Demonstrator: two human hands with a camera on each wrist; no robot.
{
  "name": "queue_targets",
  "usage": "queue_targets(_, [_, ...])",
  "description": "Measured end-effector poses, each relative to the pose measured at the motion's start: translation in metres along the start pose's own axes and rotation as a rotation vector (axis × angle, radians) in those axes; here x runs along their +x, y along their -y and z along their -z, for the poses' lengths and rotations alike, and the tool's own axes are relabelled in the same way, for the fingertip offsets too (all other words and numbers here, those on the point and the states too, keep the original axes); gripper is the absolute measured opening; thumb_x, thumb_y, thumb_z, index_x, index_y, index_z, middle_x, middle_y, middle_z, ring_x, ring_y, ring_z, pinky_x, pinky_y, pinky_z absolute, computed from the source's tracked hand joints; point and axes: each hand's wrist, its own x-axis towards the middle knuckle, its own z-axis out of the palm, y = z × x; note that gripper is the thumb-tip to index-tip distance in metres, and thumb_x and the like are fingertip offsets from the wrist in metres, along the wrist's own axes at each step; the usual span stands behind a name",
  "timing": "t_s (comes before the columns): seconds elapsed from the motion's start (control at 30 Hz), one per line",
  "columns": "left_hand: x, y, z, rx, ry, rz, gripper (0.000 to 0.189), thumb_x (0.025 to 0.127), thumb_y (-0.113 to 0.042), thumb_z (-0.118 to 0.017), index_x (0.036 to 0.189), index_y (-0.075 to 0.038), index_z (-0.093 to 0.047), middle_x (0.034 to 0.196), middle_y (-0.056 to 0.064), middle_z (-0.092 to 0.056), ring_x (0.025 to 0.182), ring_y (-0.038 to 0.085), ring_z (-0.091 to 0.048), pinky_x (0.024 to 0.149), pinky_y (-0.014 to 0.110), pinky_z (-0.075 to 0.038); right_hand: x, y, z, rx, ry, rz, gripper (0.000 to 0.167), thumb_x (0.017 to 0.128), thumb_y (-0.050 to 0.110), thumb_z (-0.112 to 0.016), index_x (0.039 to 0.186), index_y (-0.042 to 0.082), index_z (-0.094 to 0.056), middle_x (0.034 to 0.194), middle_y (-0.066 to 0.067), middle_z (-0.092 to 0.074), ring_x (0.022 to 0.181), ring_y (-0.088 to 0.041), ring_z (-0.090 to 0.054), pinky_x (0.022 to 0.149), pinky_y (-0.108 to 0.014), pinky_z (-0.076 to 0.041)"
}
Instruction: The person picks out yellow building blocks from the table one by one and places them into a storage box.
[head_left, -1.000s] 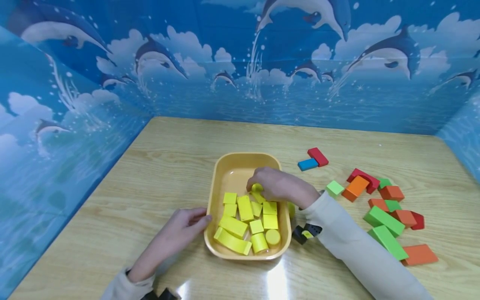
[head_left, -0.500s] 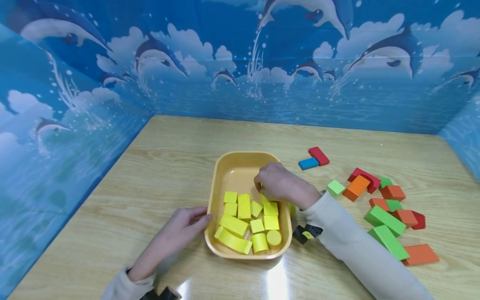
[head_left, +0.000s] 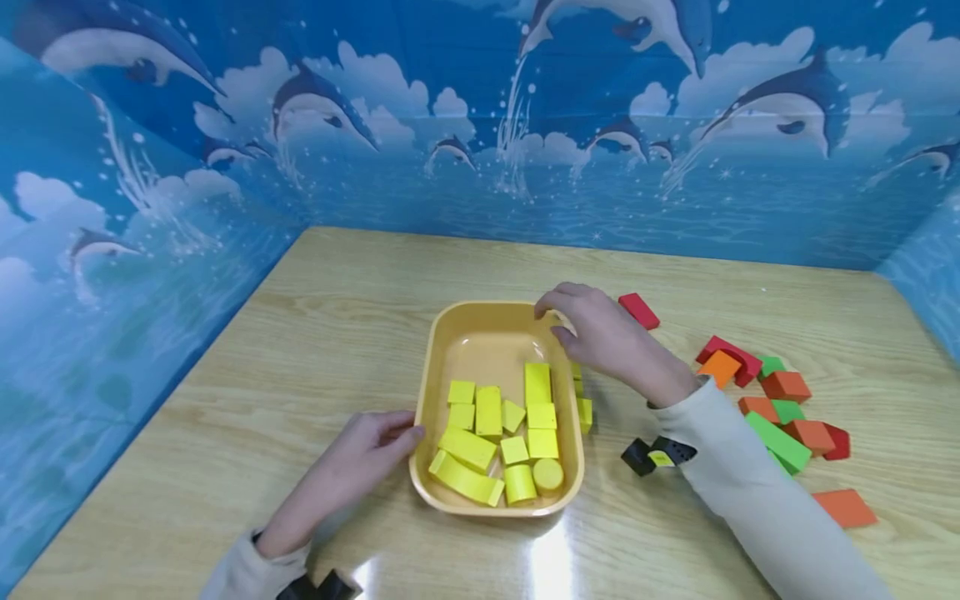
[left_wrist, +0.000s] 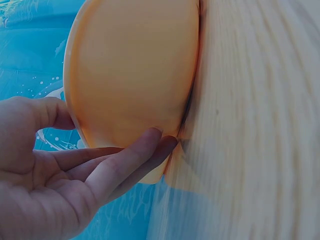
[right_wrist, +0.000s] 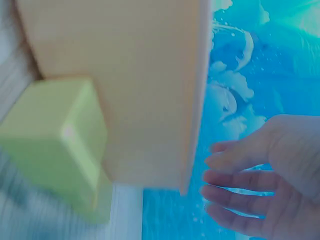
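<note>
A yellow-orange plastic tray (head_left: 480,333) stands on the table, with several yellow blocks (head_left: 467,450) in its nearer part. They include cubes, a cylinder (head_left: 520,485) and a curved piece (head_left: 463,481). My left hand (head_left: 363,462) holds the tray's left side, thumb at the rim and fingers against the outer wall in the left wrist view. Over the right rim hovers my right hand (head_left: 611,337), fingers loosely bent with nothing between them. Just inside that rim lies a long yellow block (head_left: 537,383). Yellow blocks (right_wrist: 60,135) also sit outside the tray's right wall.
Red, orange and green blocks (head_left: 780,442) lie scattered on the right of the table. A red block (head_left: 638,311) sits farther back, beyond my right hand. Blue dolphin-print sheeting (head_left: 480,192) walls the table's back and sides.
My right hand has let go of a yellow block at the tray's right side, then risen out to the right over the rim. My left hand has stayed put.
</note>
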Motion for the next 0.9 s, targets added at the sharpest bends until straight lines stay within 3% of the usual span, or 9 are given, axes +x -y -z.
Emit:
queue_targets(0.13, [0.001, -0.001, 0.001, 0.003, -0.003, 0.016, 0.04, 0.097, -0.018, -0.055, 0.125, 0.01, -0.056, 0.122, 0.026, -0.061, 0.109, 0.033, -0.063, 0.092, 0.041, -0.054, -0.01, -0.01, 0.004, 0.001, 0.033, -0.085, 0.02, 0.083, -0.007, -0.066, 0.101, 0.003, -0.065, 0.101, -0.011, -0.065, 0.097, -0.03, -0.061, 0.084, -0.046, -0.055])
queue_targets(0.33, [0.0, -0.002, 0.001, -0.004, 0.005, 0.008, 0.04, 0.097, -0.018, -0.055, 0.125, 0.011, -0.056, 0.121, 0.026, -0.062, 0.108, 0.033, -0.064, 0.091, 0.04, -0.055, -0.021, -0.019, -0.002, 0.029, 0.235, -0.142, 0.015, 0.083, 0.0, -0.071, 0.09, 0.009, -0.062, 0.091, -0.003, -0.064, 0.093, -0.028, -0.06, 0.082, -0.044, -0.055])
queue_targets(0.43, [-0.001, -0.002, 0.001, -0.003, 0.004, -0.003, 0.041, 0.097, -0.018, -0.055, 0.125, 0.012, -0.056, 0.12, 0.027, -0.062, 0.107, 0.033, -0.064, 0.09, 0.041, -0.055, -0.026, -0.022, -0.007, 0.062, 0.321, -0.142, 0.016, 0.084, 0.006, -0.071, 0.098, 0.011, -0.066, 0.096, -0.002, -0.065, 0.096, -0.027, -0.059, 0.083, -0.044, -0.055])
queue_targets(0.53, [-0.001, -0.002, 0.0, 0.002, -0.005, 0.003, 0.04, 0.097, -0.018, -0.056, 0.125, 0.011, -0.056, 0.12, 0.027, -0.062, 0.107, 0.033, -0.064, 0.091, 0.041, -0.055, -0.03, -0.024, -0.01, 0.077, 0.379, -0.134, 0.029, 0.085, 0.008, -0.072, 0.113, 0.011, -0.066, 0.109, -0.006, -0.064, 0.102, -0.028, -0.057, 0.087, -0.047, -0.053])
queue_targets(0.67, [-0.001, -0.002, 0.0, 0.006, -0.01, 0.004, 0.04, 0.097, -0.018, -0.056, 0.125, 0.011, -0.056, 0.121, 0.027, -0.062, 0.107, 0.033, -0.064, 0.091, 0.041, -0.055, -0.033, -0.025, -0.013, 0.063, 0.403, -0.158, 0.04, 0.084, 0.004, -0.071, 0.123, 0.008, -0.063, 0.123, -0.013, -0.059, 0.113, -0.033, -0.053, 0.094, -0.051, -0.05])
queue_targets(0.9, [0.0, -0.001, -0.001, 0.006, -0.01, -0.003, 0.04, 0.097, -0.018, -0.056, 0.124, 0.011, -0.056, 0.121, 0.027, -0.061, 0.107, 0.034, -0.064, 0.091, 0.041, -0.055, -0.032, -0.022, -0.021, -0.028, 0.411, -0.188, 0.048, 0.081, 0.003, -0.071, 0.128, 0.007, -0.06, 0.133, -0.019, -0.051, 0.122, -0.039, -0.046, 0.099, -0.053, -0.047])
